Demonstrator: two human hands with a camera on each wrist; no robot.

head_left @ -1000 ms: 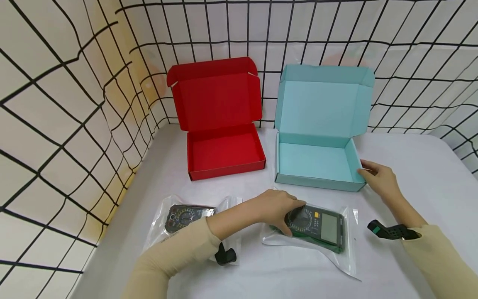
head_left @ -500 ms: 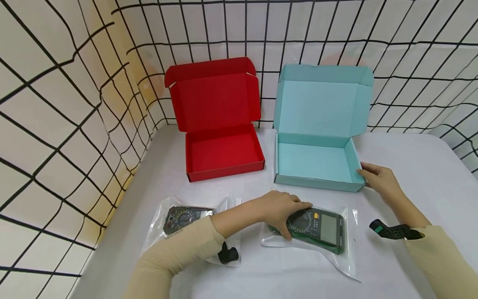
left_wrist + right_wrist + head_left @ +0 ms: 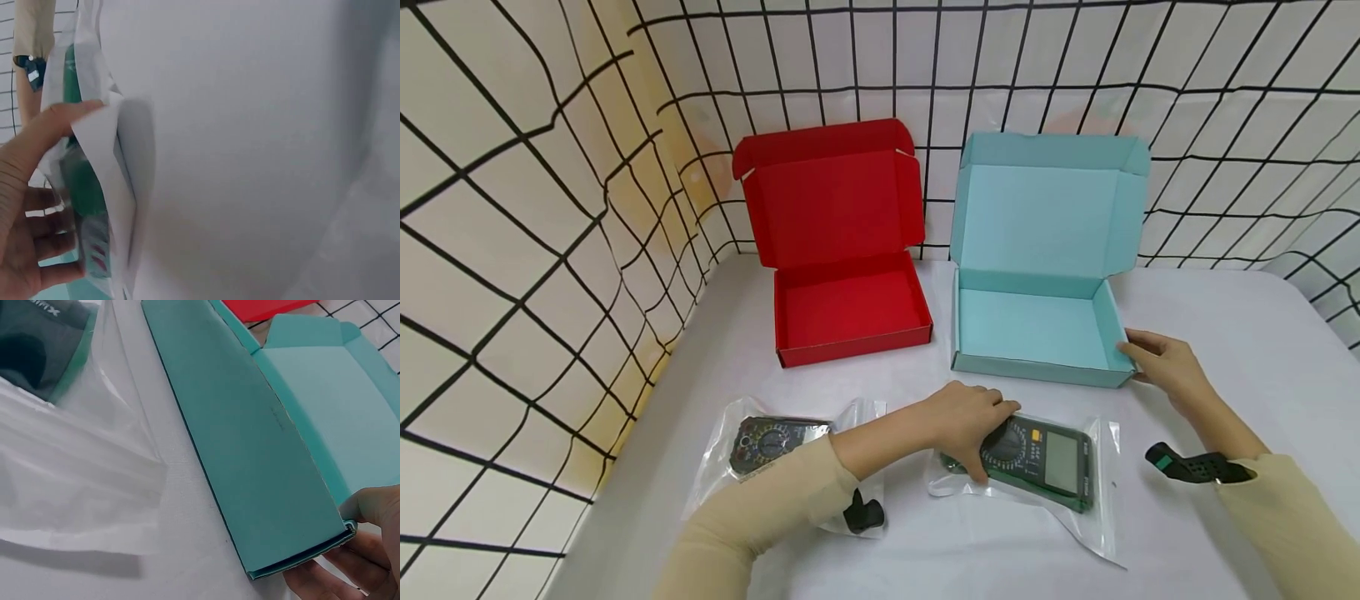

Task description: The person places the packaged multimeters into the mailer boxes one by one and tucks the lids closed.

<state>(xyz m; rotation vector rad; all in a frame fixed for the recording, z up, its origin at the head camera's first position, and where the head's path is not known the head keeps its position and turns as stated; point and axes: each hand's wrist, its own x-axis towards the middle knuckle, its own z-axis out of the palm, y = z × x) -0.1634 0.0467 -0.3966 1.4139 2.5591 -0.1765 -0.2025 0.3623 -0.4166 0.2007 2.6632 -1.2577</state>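
Observation:
A dark multimeter with a green edge [image 3: 1060, 460] lies in a clear plastic bag [image 3: 1097, 533] on the white table. Across its dial end my left hand [image 3: 958, 423] grips it, thumb on the near side and fingers on the far side, as the left wrist view also shows. Behind it stands a light blue cardboard box [image 3: 1037, 372] with its lid raised and nothing inside. My right hand [image 3: 1168, 367] pinches that box's right wall near the front corner, thumb inside and fingers outside in the right wrist view.
A red cardboard box [image 3: 853, 347], lid raised and nothing in it, stands left of the blue one. Another bagged multimeter [image 3: 767, 440] lies at the left, partly under my left forearm. Black wire mesh [image 3: 933, 208] walls in the table's back and left side.

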